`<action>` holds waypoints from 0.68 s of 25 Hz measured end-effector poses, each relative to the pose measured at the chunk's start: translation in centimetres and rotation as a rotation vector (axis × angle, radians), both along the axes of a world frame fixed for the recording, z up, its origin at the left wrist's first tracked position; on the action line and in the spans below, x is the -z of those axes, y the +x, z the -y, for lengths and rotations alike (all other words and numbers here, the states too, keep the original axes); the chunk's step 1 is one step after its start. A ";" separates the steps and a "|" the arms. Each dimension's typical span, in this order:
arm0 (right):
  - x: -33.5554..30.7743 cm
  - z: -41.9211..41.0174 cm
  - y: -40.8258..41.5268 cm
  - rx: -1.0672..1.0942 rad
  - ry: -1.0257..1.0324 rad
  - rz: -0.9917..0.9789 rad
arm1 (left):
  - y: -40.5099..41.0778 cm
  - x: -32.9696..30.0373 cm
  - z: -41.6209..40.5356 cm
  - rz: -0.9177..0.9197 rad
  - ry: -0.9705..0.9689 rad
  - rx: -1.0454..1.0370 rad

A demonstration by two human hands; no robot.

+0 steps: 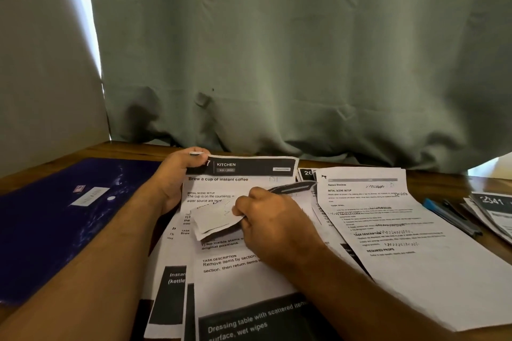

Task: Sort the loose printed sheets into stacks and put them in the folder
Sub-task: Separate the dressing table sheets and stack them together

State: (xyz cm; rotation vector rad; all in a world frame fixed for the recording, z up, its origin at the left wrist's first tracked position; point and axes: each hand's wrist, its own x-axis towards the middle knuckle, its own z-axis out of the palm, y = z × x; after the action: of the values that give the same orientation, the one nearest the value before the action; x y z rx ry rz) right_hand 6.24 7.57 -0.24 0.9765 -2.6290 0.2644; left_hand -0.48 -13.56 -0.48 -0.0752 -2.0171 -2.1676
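The "KITCHEN" sheet (243, 174) is pinched at its top-left corner by the left hand (177, 180). A folded-over sheet (213, 220) is gripped by the right hand (266, 219), above the loose sheets (388, 230) spread on the desk (138, 149). The blue folder (63, 219) is laid closed at left.

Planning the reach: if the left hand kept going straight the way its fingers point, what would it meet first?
Likely the grey-green fabric curtain. The left hand grips the top corner of the white printed "KITCHEN" sheet, fingers pointing toward the desk's back edge; depth is unclear.
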 end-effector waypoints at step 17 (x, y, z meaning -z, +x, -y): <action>0.4 -1.7 -1.4 0.185 -0.254 0.243 | -1.8 1.7 -0.2 0.190 -0.966 -0.172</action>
State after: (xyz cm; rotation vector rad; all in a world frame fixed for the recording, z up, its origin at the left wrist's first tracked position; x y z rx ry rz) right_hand 4.84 9.28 -0.59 0.6484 -2.7867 0.6906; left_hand -2.26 -13.40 -2.16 0.1769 -2.8460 -0.9676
